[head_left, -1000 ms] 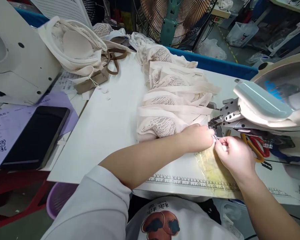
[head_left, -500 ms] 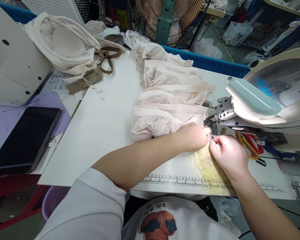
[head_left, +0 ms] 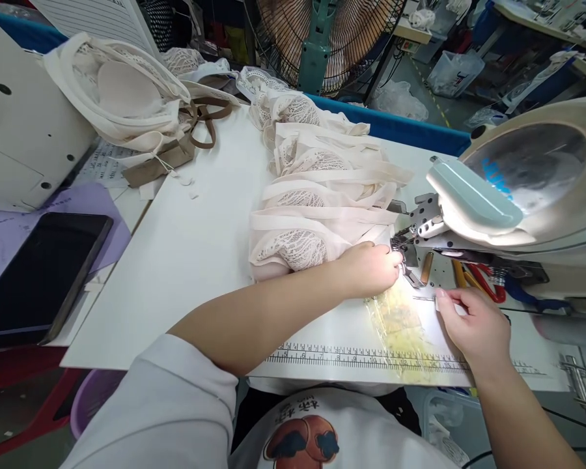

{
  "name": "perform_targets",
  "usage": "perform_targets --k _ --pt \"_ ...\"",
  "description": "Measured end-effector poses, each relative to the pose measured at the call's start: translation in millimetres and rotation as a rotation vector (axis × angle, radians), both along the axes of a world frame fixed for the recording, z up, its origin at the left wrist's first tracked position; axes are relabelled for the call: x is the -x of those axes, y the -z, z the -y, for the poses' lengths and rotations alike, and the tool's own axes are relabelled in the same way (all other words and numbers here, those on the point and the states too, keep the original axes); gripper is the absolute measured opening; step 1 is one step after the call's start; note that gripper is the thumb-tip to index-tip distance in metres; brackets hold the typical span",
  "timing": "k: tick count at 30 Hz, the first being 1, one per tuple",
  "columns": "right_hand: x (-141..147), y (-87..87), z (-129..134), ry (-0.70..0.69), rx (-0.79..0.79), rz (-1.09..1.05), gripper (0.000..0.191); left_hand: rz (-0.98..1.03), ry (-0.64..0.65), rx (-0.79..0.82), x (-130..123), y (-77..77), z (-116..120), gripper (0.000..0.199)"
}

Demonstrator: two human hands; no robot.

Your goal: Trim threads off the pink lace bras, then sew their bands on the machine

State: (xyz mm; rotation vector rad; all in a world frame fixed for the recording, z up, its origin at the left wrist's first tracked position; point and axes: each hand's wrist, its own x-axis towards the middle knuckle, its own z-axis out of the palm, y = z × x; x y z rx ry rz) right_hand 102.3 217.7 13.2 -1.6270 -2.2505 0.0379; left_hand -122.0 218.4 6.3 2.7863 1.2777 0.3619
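Cream lace bra pieces point(head_left: 303, 241) lie in an overlapping row up the white table. My left hand point(head_left: 375, 268) is closed at the near piece's right end, beside the needle area of the sewing machine point(head_left: 478, 195); its fingertips hide what they hold. To the right, my right hand point(head_left: 469, 316) pinches something small and pale between thumb and index finger, apart from the metal presser parts point(head_left: 413, 277). A yellowish taped patch point(head_left: 400, 326) shows on the table between the hands.
Scissors with red and yellow handles point(head_left: 488, 283) lie behind my right hand. A printed ruler point(head_left: 342, 357) runs along the table's front edge. At the left are a black phone point(head_left: 43, 273) and a bra with brown straps point(head_left: 127, 91). Beyond the table stands a fan point(head_left: 317, 45).
My right hand has moved right, away from the needle area and my left hand, with its fingers still pinched. My left hand stays by the needle. The whole view has shifted slightly.
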Motion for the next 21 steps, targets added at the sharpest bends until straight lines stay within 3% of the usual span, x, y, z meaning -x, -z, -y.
perform_targets --k 6,21 --pt "-14.4 11.3 2.6 -0.019 -0.025 -0.046 0.025 -0.007 -0.002 -0.002 0.2 1.5 -3.1 0.027" --pt "-13.9 12.9 4.0 -0.065 -0.017 -0.063 0.022 0.035 -0.058 0.005 -1.3 4.3 -8.3 0.033"
